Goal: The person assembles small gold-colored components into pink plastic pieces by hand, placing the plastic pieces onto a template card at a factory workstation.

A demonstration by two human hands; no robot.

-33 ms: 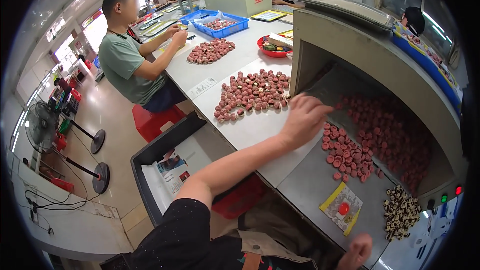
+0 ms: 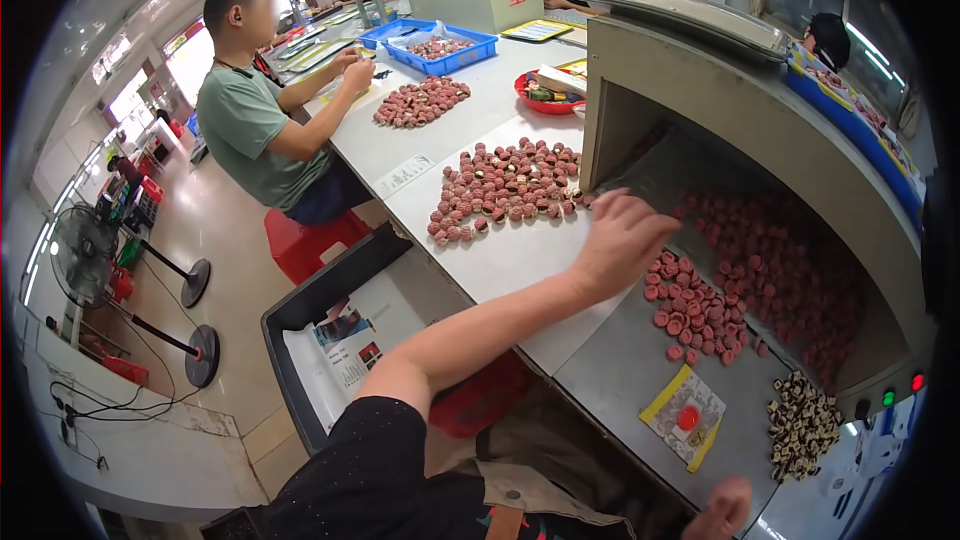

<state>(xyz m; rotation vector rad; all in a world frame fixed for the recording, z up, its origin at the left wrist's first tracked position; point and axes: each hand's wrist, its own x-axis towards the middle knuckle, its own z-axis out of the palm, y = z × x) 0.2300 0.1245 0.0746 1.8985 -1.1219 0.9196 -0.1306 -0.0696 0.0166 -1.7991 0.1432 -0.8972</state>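
Observation:
My left hand hovers over the bench between two heaps, its fingers loosely bent and apart, slightly blurred; nothing shows in them. Beyond it lies a spread of round reddish pieces, some showing a dark and cream inside. Nearer and to the right is a heap of pink-red cup-shaped pieces. My right hand is at the lower edge, fingers curled together; whether something is in them is hidden. Beside it are a yellow-edged card with a small red round dish and a pile of small black-and-cream pieces.
A beige hood arches over more red pieces on the right. A black-rimmed open drawer juts out at left. A person in a green shirt works beside another reddish heap, a blue tray and a red basket.
My left hand has drawn slightly right and toward me, away from the spread of round pieces. My right hand has shifted slightly right and down.

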